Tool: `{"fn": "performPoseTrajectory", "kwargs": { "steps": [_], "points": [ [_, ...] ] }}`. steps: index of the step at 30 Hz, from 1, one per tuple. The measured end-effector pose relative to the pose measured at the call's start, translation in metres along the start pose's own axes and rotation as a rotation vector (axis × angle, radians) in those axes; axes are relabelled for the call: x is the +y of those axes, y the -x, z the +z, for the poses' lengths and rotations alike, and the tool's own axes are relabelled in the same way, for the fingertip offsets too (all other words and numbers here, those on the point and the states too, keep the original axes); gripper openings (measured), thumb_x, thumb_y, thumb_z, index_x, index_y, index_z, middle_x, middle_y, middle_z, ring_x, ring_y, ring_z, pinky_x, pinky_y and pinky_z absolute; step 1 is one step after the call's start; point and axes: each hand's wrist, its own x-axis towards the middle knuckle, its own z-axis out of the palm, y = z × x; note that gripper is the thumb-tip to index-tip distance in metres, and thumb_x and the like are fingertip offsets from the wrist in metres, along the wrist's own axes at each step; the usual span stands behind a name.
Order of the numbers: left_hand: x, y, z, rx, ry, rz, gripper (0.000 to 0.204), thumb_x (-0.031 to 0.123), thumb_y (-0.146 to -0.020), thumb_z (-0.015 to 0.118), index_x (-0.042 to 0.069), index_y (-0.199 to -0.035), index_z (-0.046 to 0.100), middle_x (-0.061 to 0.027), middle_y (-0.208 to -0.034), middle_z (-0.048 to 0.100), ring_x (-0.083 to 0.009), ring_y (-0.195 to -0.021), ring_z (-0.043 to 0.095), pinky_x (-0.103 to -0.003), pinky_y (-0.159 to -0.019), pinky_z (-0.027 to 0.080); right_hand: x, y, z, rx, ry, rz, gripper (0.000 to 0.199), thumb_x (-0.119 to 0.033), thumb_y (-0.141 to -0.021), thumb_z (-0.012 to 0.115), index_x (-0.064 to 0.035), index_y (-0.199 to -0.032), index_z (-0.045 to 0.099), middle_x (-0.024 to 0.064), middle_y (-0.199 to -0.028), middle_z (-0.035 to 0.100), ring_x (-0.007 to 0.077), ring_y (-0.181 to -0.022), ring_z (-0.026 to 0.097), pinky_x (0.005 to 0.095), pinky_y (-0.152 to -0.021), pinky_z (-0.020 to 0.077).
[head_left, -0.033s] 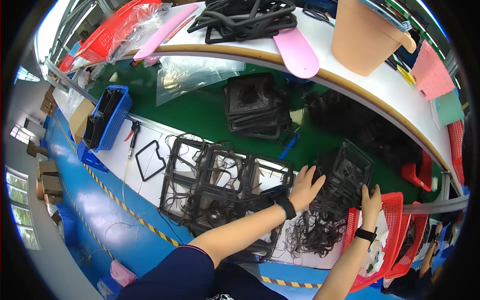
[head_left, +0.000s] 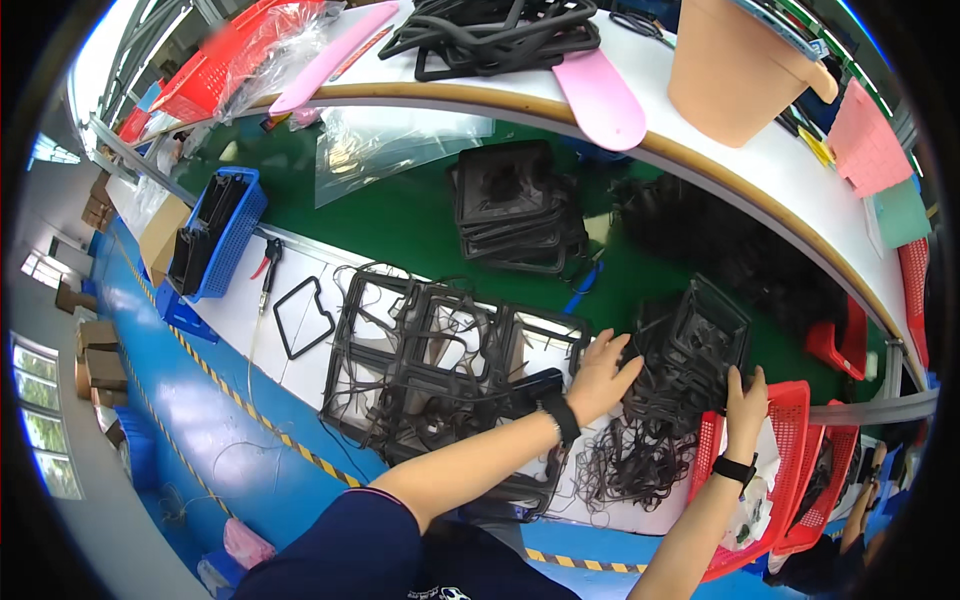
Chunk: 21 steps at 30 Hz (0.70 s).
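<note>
A stack of black rectangular frames [head_left: 708,325] leans in a loose pile at the right of the workbench. My left hand [head_left: 602,385] is at its left side, fingers spread and holding nothing visible. At the stack's right edge is my right hand [head_left: 745,402], thumb and fingers apart; whether it touches the frames is hard to tell. Thin black rubbery trimmings [head_left: 640,465] lie tangled just below the stack. Left of my left hand, a joined sheet of black frames [head_left: 410,375] with loose strips spreads over the white surface.
A red basket [head_left: 795,440] stands beside my right forearm. More stacked frames [head_left: 515,205] and a blue-handled tool [head_left: 583,287] lie on the green surface. A single black frame [head_left: 302,318], an air gun [head_left: 268,265] and a blue basket [head_left: 235,230] are leftward. A raised shelf [head_left: 470,100] spans the back.
The view has shifted slightly. Both hands remain beside the stack in almost the same place and pose.
</note>
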Motion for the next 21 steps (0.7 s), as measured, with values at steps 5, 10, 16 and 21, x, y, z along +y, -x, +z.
{"fn": "performPoseTrajectory", "kwargs": {
  "steps": [5, 10, 16, 21],
  "points": [
    [0.003, 0.080, -0.174, 0.108, 0.066, -0.051, 0.023, 0.016, -0.087, 0.056, 0.001, -0.104, 0.060, -0.0134, -0.108, 0.058, -0.0218, -0.096, 0.058, -0.031, -0.081, 0.047, -0.016, 0.067, -0.014, 0.169, -0.125, -0.087, 0.038, -0.017, -0.088, 0.057, 0.0041, -0.118, 0.051, 0.0211, -0.116, 0.053, 0.0298, -0.104, 0.053, 0.0358, -0.088, 0.0415],
    [0.031, 0.169, -0.346, 0.411, 0.696, -0.321, 0.018, 0.014, -0.091, 0.049, 0.000, -0.099, 0.058, -0.0111, -0.088, 0.063, -0.0202, -0.083, 0.064, -0.032, -0.072, 0.052, -0.058, 0.184, 0.024, -0.317, -0.490, 0.152, 0.016, -0.007, -0.086, 0.056, 0.0027, -0.099, 0.059, 0.0071, -0.088, 0.061, 0.0128, -0.078, 0.056, 0.0255, -0.070, 0.0457],
    [-0.096, 0.251, -0.459, 0.614, 0.050, -0.613, 0.018, 0.016, -0.087, 0.054, 0.002, -0.099, 0.058, -0.0076, -0.086, 0.063, -0.0176, -0.080, 0.064, -0.029, -0.064, 0.051, -0.168, 0.336, 0.114, -1.016, -0.464, -0.297, 0.011, -0.012, -0.081, 0.060, -0.0019, -0.085, 0.065, 0.0128, -0.081, 0.064, 0.0266, -0.075, 0.062, 0.0328, -0.066, 0.0482],
    [-0.222, 0.283, -0.418, 0.117, -0.184, -0.491, 0.031, 0.018, -0.081, 0.060, 0.000, -0.105, 0.059, -0.0116, -0.096, 0.064, -0.0202, -0.089, 0.060, -0.031, -0.080, 0.047, -0.234, 0.429, 0.189, -1.191, -0.426, -0.327, 0.017, -0.014, -0.083, 0.059, -0.0018, -0.093, 0.065, 0.0128, -0.088, 0.063, 0.0245, -0.079, 0.063, 0.0306, -0.069, 0.0486]
  ]
}}
